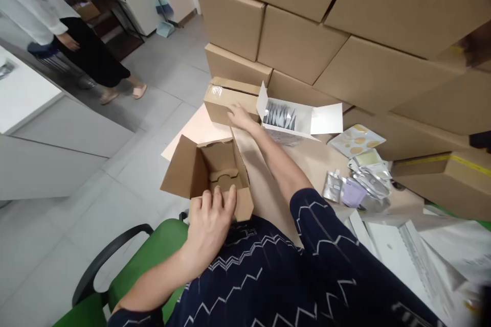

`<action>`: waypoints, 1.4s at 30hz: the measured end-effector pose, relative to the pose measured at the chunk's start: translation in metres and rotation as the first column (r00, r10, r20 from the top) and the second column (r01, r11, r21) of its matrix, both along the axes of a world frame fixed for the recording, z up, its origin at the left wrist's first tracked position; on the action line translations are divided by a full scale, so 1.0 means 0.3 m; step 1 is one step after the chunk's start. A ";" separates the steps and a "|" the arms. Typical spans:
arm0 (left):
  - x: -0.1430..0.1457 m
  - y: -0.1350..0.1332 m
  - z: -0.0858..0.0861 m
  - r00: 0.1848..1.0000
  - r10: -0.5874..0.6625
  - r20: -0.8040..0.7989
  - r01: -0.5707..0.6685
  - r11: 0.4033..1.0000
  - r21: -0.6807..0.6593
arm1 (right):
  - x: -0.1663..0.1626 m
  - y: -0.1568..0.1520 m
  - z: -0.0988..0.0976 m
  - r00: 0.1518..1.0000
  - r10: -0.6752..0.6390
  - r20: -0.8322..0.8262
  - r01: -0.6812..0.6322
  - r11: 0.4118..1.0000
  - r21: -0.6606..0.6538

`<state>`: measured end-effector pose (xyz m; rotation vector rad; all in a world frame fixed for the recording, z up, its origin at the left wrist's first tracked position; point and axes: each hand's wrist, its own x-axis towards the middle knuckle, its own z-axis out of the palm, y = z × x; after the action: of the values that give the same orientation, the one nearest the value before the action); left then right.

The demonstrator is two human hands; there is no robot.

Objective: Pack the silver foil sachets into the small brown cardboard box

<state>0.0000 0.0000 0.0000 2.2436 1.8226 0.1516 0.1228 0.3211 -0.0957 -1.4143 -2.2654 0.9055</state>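
An open cardboard box (224, 161) with its flaps spread sits at the table's edge in front of my body. Inside, a folded cardboard piece shows at the bottom. My left hand (213, 219) grips the near flap of this box, fingers bent over the edge and thumb hidden. Further away, my right hand (241, 116) touches the front of a taped cardboard carton (226, 99), its fingers loosely extended. To the right of that hand stands an open white box (303, 118) holding a row of silver sachets (280, 115).
Stacked large cartons (299, 41) wall off the far side. Assorted pouches (364, 179) and white packaging (402, 250) lie to the right. A green chair (153, 260) is at the lower left. Another person (76, 41) stands on the tiled floor beyond a white counter (26, 92).
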 end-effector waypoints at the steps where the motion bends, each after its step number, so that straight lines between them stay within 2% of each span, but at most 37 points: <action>1: 0.022 0.002 0.004 1.000 -0.021 -0.015 0.020 0.999 -0.036 | 0.023 -0.047 0.040 0.991 0.070 -0.117 -0.076 0.996 -0.050; 3: 0.050 0.012 0.008 0.994 -0.095 -0.061 0.089 0.991 -0.102 | 0.096 -0.157 0.126 0.944 0.154 -0.291 -0.196 0.973 -0.121; 4: 0.057 0.018 0.005 0.985 -0.151 -0.088 0.138 0.981 -0.136 | 0.141 -0.218 0.166 0.931 0.167 -0.324 -0.220 0.966 -0.135; 7: 0.057 0.036 -0.031 0.924 -0.350 -0.152 0.306 0.918 -0.253 | 0.267 -0.404 0.235 0.956 0.188 -0.226 -0.222 0.965 -0.141; 10: 0.022 0.035 -0.097 0.862 -0.466 -0.199 0.392 0.861 -0.323 | 0.312 -0.559 0.203 0.982 0.168 -0.089 -0.182 0.966 -0.184; 12: -0.021 0.023 -0.139 0.846 -0.465 -0.260 0.380 0.869 -0.318 | 0.296 -0.634 0.151 0.992 0.117 -0.048 -0.124 0.977 -0.172; 15: -0.106 0.003 -0.182 0.868 -0.361 -0.342 0.288 0.926 -0.246 | 0.251 -0.715 0.093 0.999 0.052 -0.013 -0.053 0.989 -0.138; 17: -0.168 0.001 -0.206 0.890 -0.263 -0.372 0.209 0.962 -0.178 | 0.234 -0.758 0.089 1.000 0.019 0.007 -0.018 0.988 -0.153; 19: -0.231 0.014 -0.235 0.930 -0.200 -0.309 0.162 0.976 -0.144 | 0.236 -0.794 0.109 1.000 0.003 0.021 0.001 0.983 -0.182; 22: -0.307 0.054 -0.290 0.980 -0.197 0.005 0.194 0.961 -0.197 | 0.271 -0.845 0.151 0.999 0.037 0.021 -0.031 0.975 -0.219; 24: -0.321 0.077 -0.323 0.959 -0.178 0.222 0.226 0.950 -0.215 | 0.300 -0.881 0.170 0.998 0.066 0.022 -0.059 0.969 -0.238; 26: -0.295 0.085 -0.347 0.958 -0.109 0.266 0.158 0.972 -0.173 | 0.323 -0.919 0.171 0.995 0.084 0.054 -0.067 0.964 -0.256; 28: -0.241 0.082 -0.363 0.954 -0.153 0.258 0.190 0.974 -0.124 | 0.336 -0.951 0.155 0.988 0.080 0.129 -0.043 0.962 -0.268; 32: -0.137 0.074 -0.381 0.904 -0.385 0.185 0.396 0.918 -0.027 | 0.328 -0.968 0.070 0.964 -0.008 0.266 0.075 0.967 -0.242; 34: -0.101 0.074 -0.390 0.904 -0.411 0.115 0.413 0.911 0.008 | 0.318 -0.958 0.010 0.950 -0.061 0.305 0.129 0.970 -0.206; 37: -0.048 0.068 -0.406 0.927 -0.374 0.020 0.374 0.927 0.031 | 0.316 -0.934 -0.061 0.941 -0.106 0.321 0.176 0.964 -0.198; 39: -0.018 0.066 -0.419 0.942 -0.336 -0.011 0.336 0.941 0.037 | 0.342 -0.898 -0.063 0.971 -0.084 0.226 0.141 0.958 -0.251; 42: -0.006 0.072 -0.433 0.938 -0.346 0.003 0.346 0.938 0.010 | 0.439 -0.775 0.021 0.994 -0.060 -0.088 0.025 0.934 -0.355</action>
<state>-0.0019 0.0215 -0.1300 2.5225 1.3940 0.1000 0.2546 0.0887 -0.0895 -1.5158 -2.0628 1.3915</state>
